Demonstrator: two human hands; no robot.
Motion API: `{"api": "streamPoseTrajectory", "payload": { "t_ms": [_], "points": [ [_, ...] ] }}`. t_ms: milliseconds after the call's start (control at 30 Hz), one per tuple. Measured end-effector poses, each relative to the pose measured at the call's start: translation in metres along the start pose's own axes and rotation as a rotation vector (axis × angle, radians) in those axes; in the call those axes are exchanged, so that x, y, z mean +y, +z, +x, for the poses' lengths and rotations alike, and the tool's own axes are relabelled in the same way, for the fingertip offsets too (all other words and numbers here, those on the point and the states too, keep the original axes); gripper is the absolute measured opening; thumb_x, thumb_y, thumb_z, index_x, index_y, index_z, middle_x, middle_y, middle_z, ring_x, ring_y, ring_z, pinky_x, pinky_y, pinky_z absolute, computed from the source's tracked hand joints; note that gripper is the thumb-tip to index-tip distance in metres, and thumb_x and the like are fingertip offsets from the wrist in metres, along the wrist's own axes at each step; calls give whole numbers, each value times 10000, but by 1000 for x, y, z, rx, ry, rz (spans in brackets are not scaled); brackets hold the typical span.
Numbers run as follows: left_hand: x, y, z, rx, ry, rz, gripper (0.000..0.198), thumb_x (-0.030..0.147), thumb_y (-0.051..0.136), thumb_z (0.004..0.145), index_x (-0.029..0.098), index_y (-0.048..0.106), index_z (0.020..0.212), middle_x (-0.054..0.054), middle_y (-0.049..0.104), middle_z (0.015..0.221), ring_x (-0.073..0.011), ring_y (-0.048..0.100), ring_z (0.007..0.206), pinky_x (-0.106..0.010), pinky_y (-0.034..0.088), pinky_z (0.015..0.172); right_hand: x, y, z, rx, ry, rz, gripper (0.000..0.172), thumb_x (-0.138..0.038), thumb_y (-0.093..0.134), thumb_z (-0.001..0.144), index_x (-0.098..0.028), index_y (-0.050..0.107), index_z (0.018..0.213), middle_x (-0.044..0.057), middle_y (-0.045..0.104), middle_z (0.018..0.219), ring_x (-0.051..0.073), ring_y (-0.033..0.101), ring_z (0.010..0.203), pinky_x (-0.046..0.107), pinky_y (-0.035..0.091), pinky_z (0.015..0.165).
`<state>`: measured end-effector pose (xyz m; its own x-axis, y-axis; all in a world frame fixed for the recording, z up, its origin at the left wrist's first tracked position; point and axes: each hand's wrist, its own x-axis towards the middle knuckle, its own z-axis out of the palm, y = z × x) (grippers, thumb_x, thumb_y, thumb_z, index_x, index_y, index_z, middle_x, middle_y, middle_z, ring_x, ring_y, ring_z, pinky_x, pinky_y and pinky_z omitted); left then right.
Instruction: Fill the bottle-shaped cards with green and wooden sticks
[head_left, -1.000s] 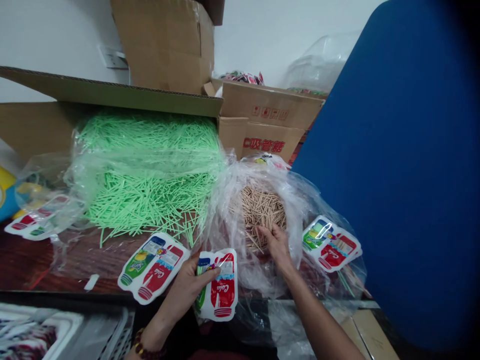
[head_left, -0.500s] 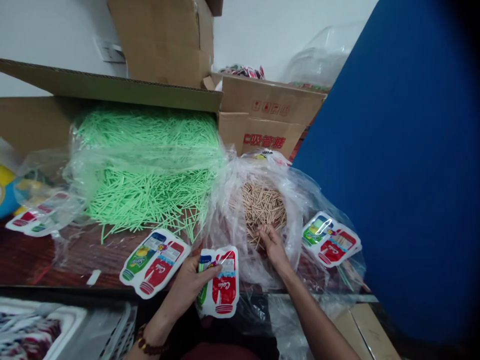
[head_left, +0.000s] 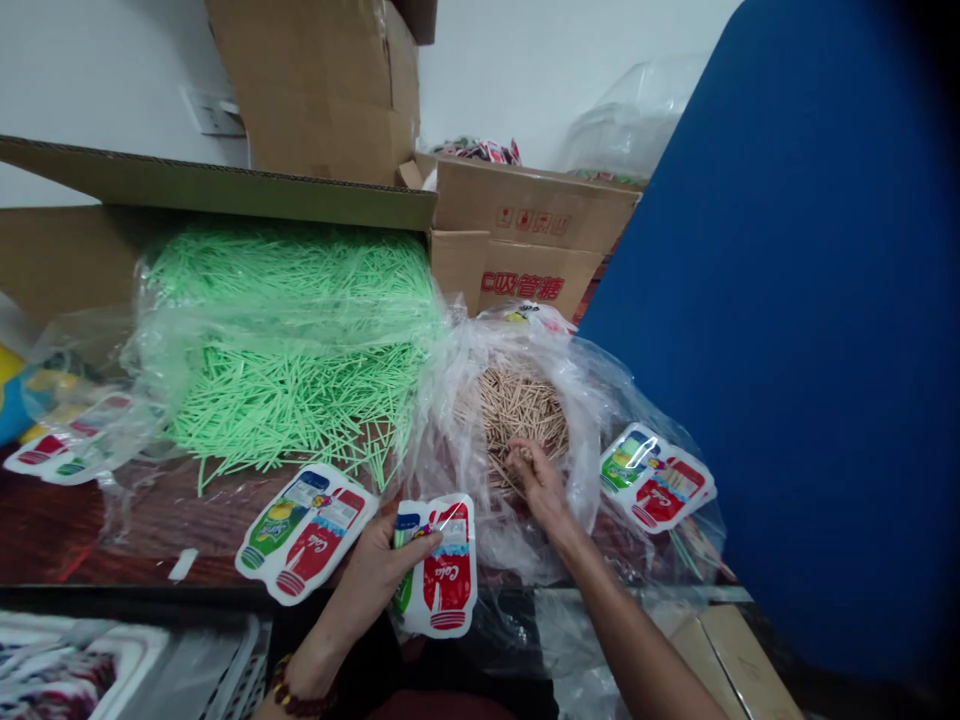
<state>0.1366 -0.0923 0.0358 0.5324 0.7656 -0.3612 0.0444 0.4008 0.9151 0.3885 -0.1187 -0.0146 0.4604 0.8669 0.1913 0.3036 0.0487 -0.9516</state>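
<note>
My left hand (head_left: 382, 560) is closed on a flat plastic pouch (head_left: 448, 570) printed with a red cola bottle and a green bottle, thumb on its front. Beside that hand lies a matching pouch (head_left: 304, 540) on the table's front edge. My right hand (head_left: 538, 480) reaches into an open clear plastic bag (head_left: 480, 490) of thin brown sticks (head_left: 525, 405). Its fingers are curled together at the pile's near side, with a few brown stick ends showing between them. Right of the bag lies another printed pouch (head_left: 660, 480), partly on clear plastic.
A heap of green sticks (head_left: 300, 400) spills from a lined cardboard box (head_left: 225, 190) at left. Another carton (head_left: 540, 200) stands behind the brown sticks. A blue panel (head_left: 750, 350) bounds the right side. A white basket (head_left: 142, 650) sits below the table's left edge.
My right fingers have curled in tighter at the brown sticks. My left hand keeps hold of the pouch. The whole view has shifted slightly.
</note>
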Motion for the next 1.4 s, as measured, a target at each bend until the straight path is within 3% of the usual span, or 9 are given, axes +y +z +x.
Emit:
{"api": "streamPoseTrajectory", "payload": {
  "t_ms": [100, 233, 333, 433, 600, 867, 1167, 1300, 1400],
  "points": [
    [-4, -2, 0, -15, 1, -15, 229, 333, 768, 688, 134, 694, 773, -36, 748, 704, -197, 672, 620, -253, 506, 601, 15, 5, -1, -8, 88, 123, 331, -398, 568, 828, -226, 588, 1110, -3, 654, 789, 197, 596, 798, 329, 441, 812],
    [-5, -4, 0, 3, -4, -13, 238, 345, 774, 678, 134, 693, 754, -38, 743, 685, -201, 670, 607, -250, 500, 577, 27, 4, -1, 70, 146, 229, 308, -476, 579, 800, -208, 604, 950, 8, 658, 784, 190, 593, 773, 328, 463, 792],
    [-1, -3, 0, -5, -3, 8, 226, 337, 769, 683, 134, 690, 744, -27, 731, 657, -194, 660, 590, -244, 490, 564, 25, 0, -1, 23, 131, 188, 310, -504, 592, 785, -209, 636, 869, 18, 681, 846, 201, 594, 846, 350, 450, 860],
    [1, -1, 1, -45, 3, 28, 209, 327, 756, 698, 141, 693, 770, -24, 739, 694, -193, 659, 614, -249, 492, 585, 12, -4, 0, 83, 162, 232, 303, -504, 601, 781, -208, 654, 819, 27, 699, 887, 221, 605, 897, 385, 447, 895],
    [6, 8, 5, -135, 10, 32, 206, 328, 738, 715, 135, 693, 770, -31, 740, 723, -189, 651, 629, -249, 486, 600, -36, -2, 1, 248, 137, 710, 215, -403, 680, 756, -241, 608, 877, -2, 703, 814, 231, 665, 893, 435, 464, 919],
    [18, 19, 5, -247, 61, 4, 217, 283, 752, 689, 127, 698, 829, -31, 720, 774, -189, 636, 711, -260, 485, 680, -94, 41, -29, 94, 167, 893, 152, -382, 614, 828, -259, 572, 907, -12, 689, 788, 223, 678, 912, 442, 470, 948],
    [16, 13, 4, -244, 69, -41, 225, 292, 748, 692, 136, 709, 849, -24, 696, 791, -187, 623, 720, -260, 478, 686, -88, 53, -42, -1, 328, 714, 232, -418, 597, 829, -238, 544, 965, 23, 722, 889, 241, 673, 942, 330, 540, 754],
    [14, 12, 4, -250, 85, -50, 227, 292, 752, 697, 139, 708, 859, -25, 705, 802, -184, 625, 722, -260, 478, 694, -86, 47, -47, -32, 294, 711, 192, -384, 604, 830, -239, 545, 942, 22, 737, 887, 228, 678, 915, 337, 534, 784],
    [12, 11, 5, -219, 82, -40, 260, 307, 760, 692, 137, 711, 882, -33, 719, 814, -192, 639, 728, -269, 487, 706, -88, 41, -49, -152, 323, 698, 175, -378, 609, 829, -232, 555, 908, 42, 732, 988, 231, 679, 912, 367, 533, 808]
  ]
}}
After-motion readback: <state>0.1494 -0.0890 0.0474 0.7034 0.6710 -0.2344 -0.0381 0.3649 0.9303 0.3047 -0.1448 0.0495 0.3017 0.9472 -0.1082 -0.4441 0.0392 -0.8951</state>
